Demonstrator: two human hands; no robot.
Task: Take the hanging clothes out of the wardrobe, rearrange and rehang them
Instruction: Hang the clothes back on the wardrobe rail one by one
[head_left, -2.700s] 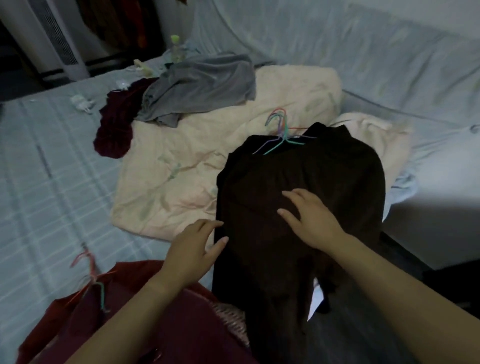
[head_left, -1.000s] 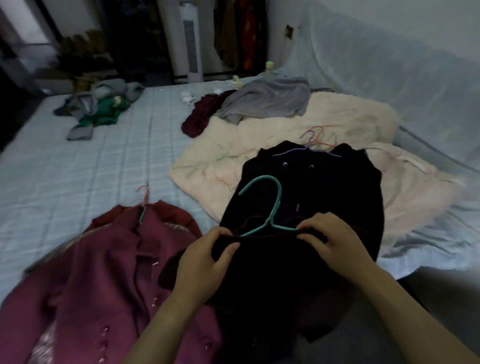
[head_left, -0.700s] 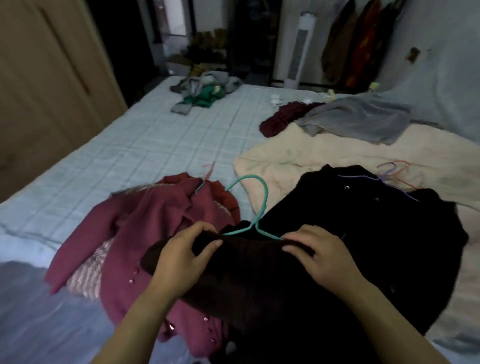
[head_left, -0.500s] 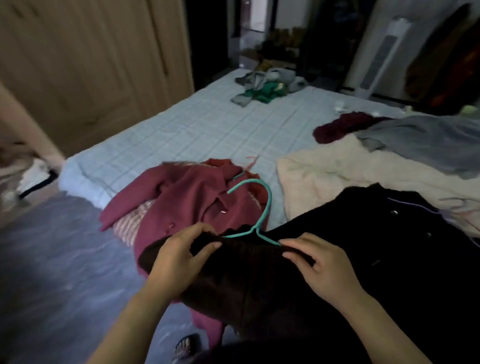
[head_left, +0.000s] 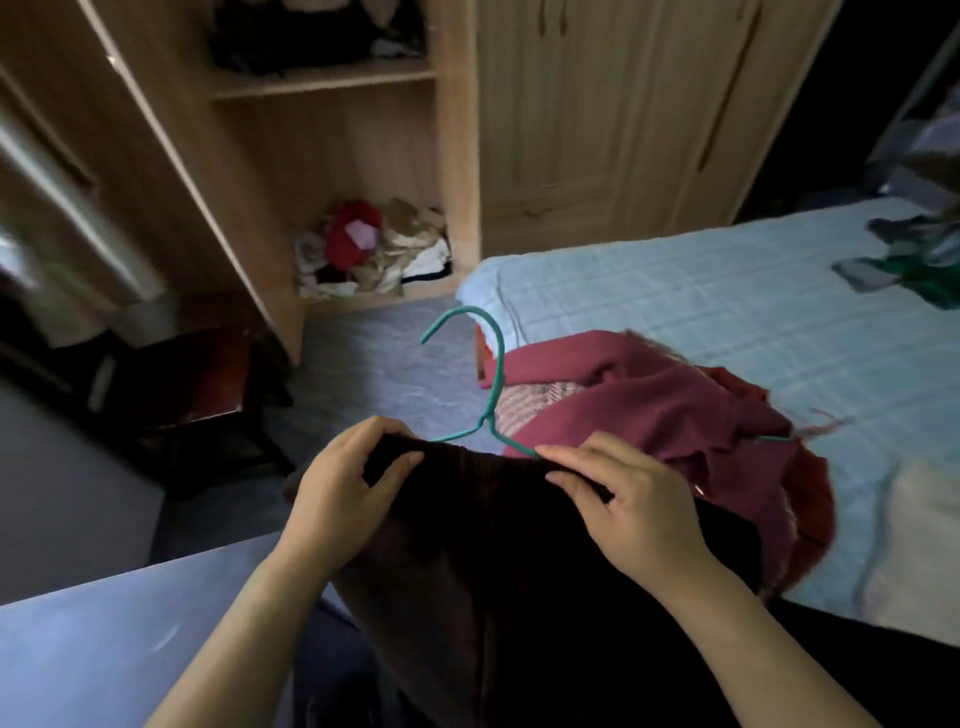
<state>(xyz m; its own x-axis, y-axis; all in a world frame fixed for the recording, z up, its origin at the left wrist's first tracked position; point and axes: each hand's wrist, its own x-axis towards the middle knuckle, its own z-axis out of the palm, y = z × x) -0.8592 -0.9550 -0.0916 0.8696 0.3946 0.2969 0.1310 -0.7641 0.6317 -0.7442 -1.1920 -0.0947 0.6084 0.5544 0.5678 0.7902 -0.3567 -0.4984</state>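
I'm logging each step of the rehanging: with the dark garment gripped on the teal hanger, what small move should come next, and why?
Probably carry it toward the open wardrobe. Both hands, left and right, pinch the dark garment on the teal hanger, its hook free and upright, facing the wardrobe.

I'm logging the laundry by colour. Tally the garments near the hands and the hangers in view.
Dark brown garments: 1, the dark brown garment held by the left hand and right hand
Maroon garments: 1, the maroon coat on the bed
Teal hangers: 1, the teal hanger
Total: 3
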